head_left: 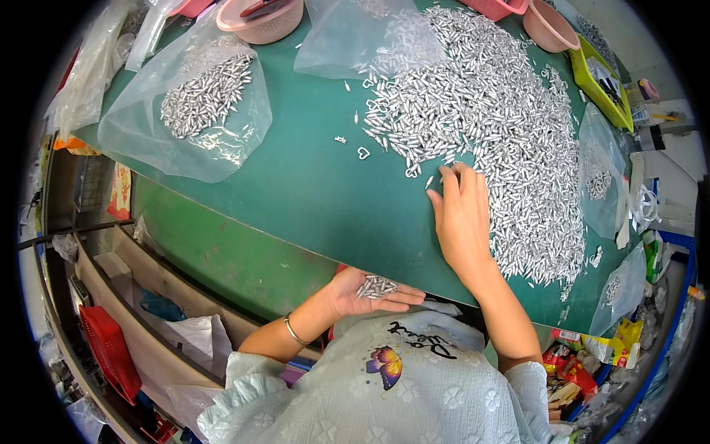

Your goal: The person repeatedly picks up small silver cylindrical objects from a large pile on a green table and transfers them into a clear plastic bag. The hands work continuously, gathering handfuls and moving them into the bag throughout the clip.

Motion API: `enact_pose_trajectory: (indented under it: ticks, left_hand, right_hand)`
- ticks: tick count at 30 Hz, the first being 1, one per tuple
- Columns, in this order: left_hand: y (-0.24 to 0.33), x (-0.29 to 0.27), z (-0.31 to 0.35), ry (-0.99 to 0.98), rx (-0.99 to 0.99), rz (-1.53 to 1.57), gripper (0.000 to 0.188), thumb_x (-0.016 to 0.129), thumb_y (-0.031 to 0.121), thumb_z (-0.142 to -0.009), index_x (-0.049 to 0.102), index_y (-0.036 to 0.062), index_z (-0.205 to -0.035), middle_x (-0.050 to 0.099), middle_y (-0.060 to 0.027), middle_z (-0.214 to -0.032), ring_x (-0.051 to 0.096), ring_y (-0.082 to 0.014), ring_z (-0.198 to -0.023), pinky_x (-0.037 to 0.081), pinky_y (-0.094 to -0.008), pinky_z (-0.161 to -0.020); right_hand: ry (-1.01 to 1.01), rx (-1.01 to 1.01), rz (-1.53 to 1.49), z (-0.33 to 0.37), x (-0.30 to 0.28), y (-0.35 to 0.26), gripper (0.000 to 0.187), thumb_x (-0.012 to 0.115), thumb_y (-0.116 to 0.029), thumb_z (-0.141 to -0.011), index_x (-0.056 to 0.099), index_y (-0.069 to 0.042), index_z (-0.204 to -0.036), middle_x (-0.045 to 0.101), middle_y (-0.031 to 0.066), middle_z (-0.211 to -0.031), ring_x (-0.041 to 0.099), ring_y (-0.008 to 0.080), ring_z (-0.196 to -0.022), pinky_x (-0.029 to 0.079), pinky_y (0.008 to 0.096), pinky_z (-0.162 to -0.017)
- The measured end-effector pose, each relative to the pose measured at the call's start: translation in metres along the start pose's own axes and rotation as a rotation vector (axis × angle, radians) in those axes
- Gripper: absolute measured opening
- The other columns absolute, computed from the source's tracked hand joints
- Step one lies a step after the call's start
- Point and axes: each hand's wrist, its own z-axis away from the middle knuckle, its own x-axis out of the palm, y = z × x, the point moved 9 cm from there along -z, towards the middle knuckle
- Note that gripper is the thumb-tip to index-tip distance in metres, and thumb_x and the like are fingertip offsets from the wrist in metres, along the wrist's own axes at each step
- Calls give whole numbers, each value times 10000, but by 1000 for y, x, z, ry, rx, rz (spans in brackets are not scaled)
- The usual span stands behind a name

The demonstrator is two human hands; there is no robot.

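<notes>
My left hand (347, 294) is palm up at the table's near edge, fingers extended. A small heap of silver bullet-shaped metal pieces (377, 286) rests in its palm. My right hand (463, 214) reaches over the near left edge of a large pile of the same silver pieces (518, 140). Its fingers are bent down with the thumb apart, and the fingertips touch the edge of the pile. Whether a piece lies under them is hidden. A loose piece (429, 182) lies by the thumb. A heart-shaped silver piece (363, 153) lies farther left on the green table (310, 200).
Clear plastic bags with silver pieces lie at the left (222, 148), the far middle (333, 52) and the right (603, 192). Pink baskets (270, 28) and a yellow-green tray (617, 111) stand along the far side. Below the left edge is a drawer (163, 325) with a red basket (107, 348).
</notes>
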Motion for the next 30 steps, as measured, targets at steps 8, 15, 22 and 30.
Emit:
enact_pose_trajectory:
  ticks: [8, 15, 22, 30]
  left_hand:
    - [5, -8, 0, 31, 8, 29, 706, 291, 473, -1004, 285, -90, -1429, 228, -491, -1380, 311, -593, -1294, 360, -620, -1046]
    - [2, 2, 4, -76, 52, -103, 625, 294, 452, -1008, 406, -53, -1359, 437, -314, -1368, 446, -512, -1241, 379, -629, -1030]
    - [13, -25, 10, -4, 78, 60, 612, 306, 455, -1004, 429, -40, -1343, 476, -281, -1344, 501, -425, -1228, 416, -634, -993]
    - [4, -10, 1, 39, -10, 82, 741, 332, 478, -993, 260, -119, -1426, 203, -471, -1408, 291, -595, -1302, 375, -656, -1003]
  right_hand:
    - [-173, -125, -224, 15, 18, -14, 245, 573, 41, -776, 543, 32, -1018, 499, 162, -1022, 511, 333, -971, 454, 388, -830]
    - [-452, -294, -412, 62, 15, -65, 333, 697, -102, -721, 558, 13, -1002, 516, 144, -1049, 524, 329, -955, 453, 389, -811]
    - [-529, -520, -535, 87, 19, -85, 315, 689, -114, -731, 599, 9, -1007, 548, 139, -1033, 537, 299, -931, 451, 387, -795]
    - [-15, -309, -130, -19, 32, -54, 252, 592, -13, -736, 574, 25, -984, 529, 153, -1018, 521, 295, -933, 449, 368, -748]
